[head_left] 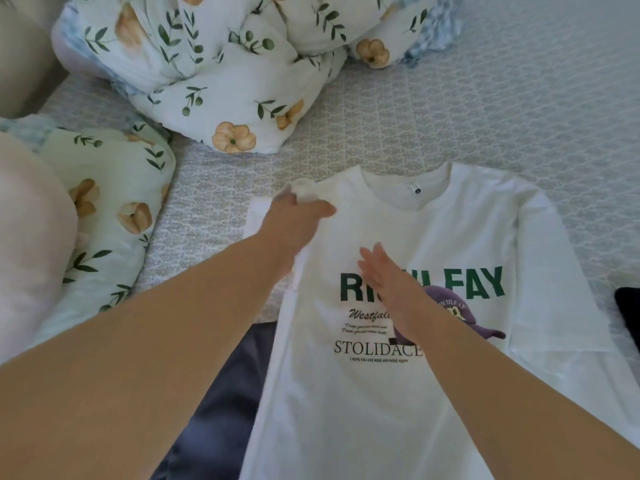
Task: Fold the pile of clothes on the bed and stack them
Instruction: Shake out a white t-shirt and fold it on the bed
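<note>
White T-shirt (398,393) flat on bed (485,98); my left hand (294,220) pinches its shoulder, right hand (388,275) pressing flat, fingers straight.

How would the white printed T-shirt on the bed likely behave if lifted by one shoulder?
The white T-shirt would probably drape limply: the shoulder fabric bunches in the left hand. It looks thin and light. The right hand pressing it flat suggests it shifts easily.

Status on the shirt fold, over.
Left hand pinches white T-shirt shoulder. Right hand flat on chest print. Dark garment under left hem.
</note>
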